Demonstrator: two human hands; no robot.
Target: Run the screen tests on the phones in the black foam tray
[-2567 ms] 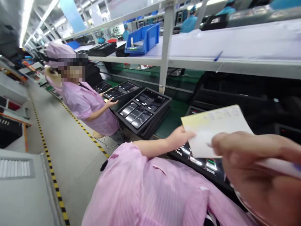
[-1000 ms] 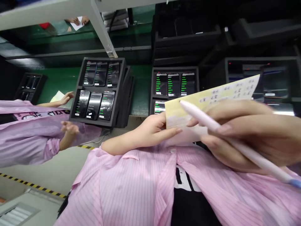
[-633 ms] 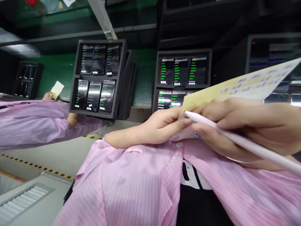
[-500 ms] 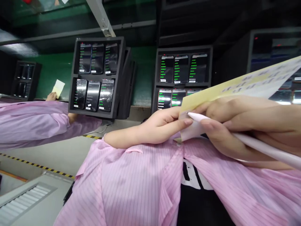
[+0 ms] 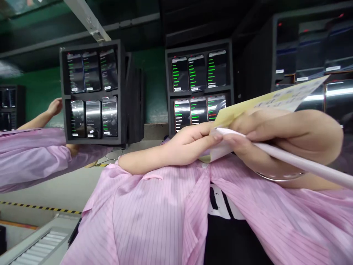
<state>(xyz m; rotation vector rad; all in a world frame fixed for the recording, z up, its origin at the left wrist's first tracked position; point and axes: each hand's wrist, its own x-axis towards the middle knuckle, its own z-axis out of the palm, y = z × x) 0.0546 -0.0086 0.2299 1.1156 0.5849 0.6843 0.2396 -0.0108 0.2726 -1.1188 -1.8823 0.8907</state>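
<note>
Pen (image 5: 303,162) clutched in my right hand (image 5: 292,136), tip just slid toward my left hand (image 5: 193,144) pinching the paper (image 5: 284,98), probably writing lol.

Trays (image 5: 120,110) of phones (image 5: 109,117) (and striped floor tape (image 5: 41,208)) mark an electronics workshop.

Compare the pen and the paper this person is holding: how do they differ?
The pen is long and narrow, while the paper is a broad, flat sheet.
The pen looks pale pinkish white; the paper is yellow and white with dark marks.
The right hand grips the pen; the left hand pinches the paper.
Both are tilted, the pen's tip close to the paper's left end.
</note>
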